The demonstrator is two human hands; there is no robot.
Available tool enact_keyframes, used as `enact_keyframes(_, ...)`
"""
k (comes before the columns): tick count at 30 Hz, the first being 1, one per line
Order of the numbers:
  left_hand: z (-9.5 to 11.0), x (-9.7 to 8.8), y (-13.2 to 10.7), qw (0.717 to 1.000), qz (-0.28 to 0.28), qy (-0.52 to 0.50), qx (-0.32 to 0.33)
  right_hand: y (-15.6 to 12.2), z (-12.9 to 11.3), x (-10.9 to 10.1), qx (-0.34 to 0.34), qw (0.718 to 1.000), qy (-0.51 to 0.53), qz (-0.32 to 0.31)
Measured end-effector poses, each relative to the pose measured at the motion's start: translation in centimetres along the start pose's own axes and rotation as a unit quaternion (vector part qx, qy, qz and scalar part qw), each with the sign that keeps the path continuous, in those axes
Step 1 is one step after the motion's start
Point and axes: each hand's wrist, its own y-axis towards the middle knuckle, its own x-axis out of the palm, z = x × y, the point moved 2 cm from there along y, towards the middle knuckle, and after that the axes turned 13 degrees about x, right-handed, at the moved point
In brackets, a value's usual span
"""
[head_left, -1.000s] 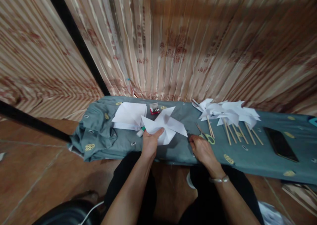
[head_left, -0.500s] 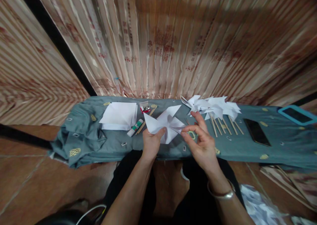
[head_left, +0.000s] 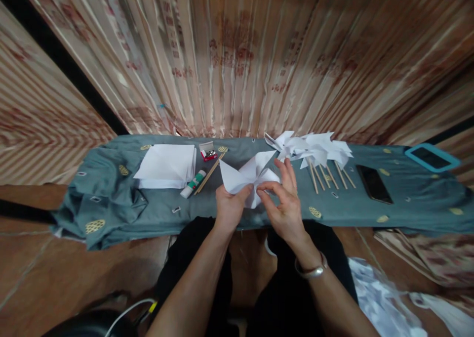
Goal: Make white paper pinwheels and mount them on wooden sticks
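Note:
My left hand [head_left: 230,206] grips a folded white paper pinwheel [head_left: 245,175] from below, thumb on its lower left vane. My right hand [head_left: 283,203] has come up to the pinwheel's centre, thumb and forefinger pinched near the middle and the other fingers raised. What the pinch holds is too small to make out. Both hands hover over the near edge of a grey-green cloth [head_left: 111,198] that covers a low bench.
A stack of white paper squares [head_left: 166,165], a glue stick [head_left: 192,184], a wooden stick [head_left: 208,174] and a small red box [head_left: 208,154] lie to the left. Finished pinwheels on sticks [head_left: 314,151], a dark phone [head_left: 374,184] and a blue-cased phone [head_left: 429,157] lie right. A curtain hangs behind.
My right hand left the cloth by the scissors, rose and closed in on the pinwheel's centre. The left hand kept its hold. The camera view drifted right.

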Motion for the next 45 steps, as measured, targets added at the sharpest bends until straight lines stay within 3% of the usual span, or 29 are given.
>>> enact_keyframes(22, -0.3, 0.1, -0.3, 0.996, -0.049, 0.056, 0.039, 0.0, 0.8, -0.3, 0.044, 0.997, 0.047, -0.039)
enact_keyframes(35, 0.2, 0.3, -0.4, 0.996, -0.048, 0.071, 0.024, 0.0, 1.3, -0.3, 0.067, 0.994, 0.072, -0.05)
enact_keyframes(45, -0.7, -0.1, -0.5, 0.992, -0.063, 0.098, 0.049, 0.0, 1.3, -0.4, 0.067, 0.995, 0.061, -0.05)
